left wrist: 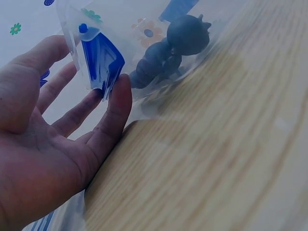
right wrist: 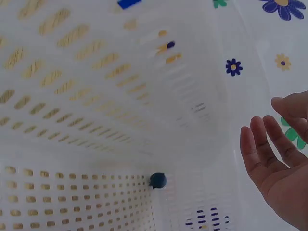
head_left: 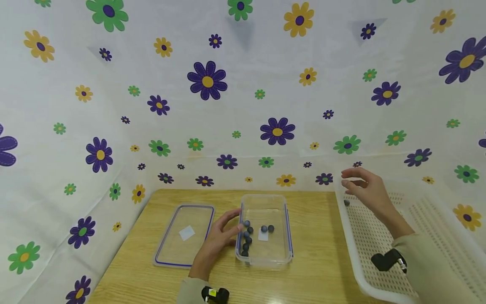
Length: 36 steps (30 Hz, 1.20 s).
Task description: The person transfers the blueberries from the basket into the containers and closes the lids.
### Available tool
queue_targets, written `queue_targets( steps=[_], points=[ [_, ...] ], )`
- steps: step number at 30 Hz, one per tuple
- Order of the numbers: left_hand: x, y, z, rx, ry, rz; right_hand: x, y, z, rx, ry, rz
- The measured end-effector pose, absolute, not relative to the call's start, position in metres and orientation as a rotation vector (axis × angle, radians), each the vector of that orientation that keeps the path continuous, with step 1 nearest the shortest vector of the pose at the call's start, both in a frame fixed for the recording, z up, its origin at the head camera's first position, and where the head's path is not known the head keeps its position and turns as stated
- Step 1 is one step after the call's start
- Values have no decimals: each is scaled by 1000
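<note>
My left hand holds the left side of a clear plastic container, thumb at the rim and fingers by its blue latch. Several blueberries, dark blue with a small crown visible in the left wrist view, lie along the container's left side. Others sit near a white square at its middle. My right hand hovers over the far left corner of a white perforated basket, fingers apart and holding nothing. Below it, one blueberry lies in the basket's corner.
A clear lid with a blue seal and a white square lies flat on the wooden table, left of the container. White flower-printed sheeting rises behind the table and along its left side.
</note>
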<state>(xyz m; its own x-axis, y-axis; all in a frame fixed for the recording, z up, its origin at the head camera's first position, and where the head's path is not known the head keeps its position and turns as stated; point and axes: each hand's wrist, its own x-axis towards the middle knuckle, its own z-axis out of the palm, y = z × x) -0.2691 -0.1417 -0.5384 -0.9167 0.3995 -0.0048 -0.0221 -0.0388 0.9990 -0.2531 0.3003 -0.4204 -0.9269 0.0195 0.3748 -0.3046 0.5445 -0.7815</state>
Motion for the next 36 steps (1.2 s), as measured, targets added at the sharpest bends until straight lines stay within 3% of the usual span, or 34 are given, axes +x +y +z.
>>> queue_targets(
  steps=[21, 36],
  points=[
    [-271, -142, -538, 388, 1933, 2047, -269, 336, -470, -95, -2904, 1321],
    [-271, -142, -539, 377, 1931, 2051, -281, 332, -484, -126, -2975, 1298]
  ],
)
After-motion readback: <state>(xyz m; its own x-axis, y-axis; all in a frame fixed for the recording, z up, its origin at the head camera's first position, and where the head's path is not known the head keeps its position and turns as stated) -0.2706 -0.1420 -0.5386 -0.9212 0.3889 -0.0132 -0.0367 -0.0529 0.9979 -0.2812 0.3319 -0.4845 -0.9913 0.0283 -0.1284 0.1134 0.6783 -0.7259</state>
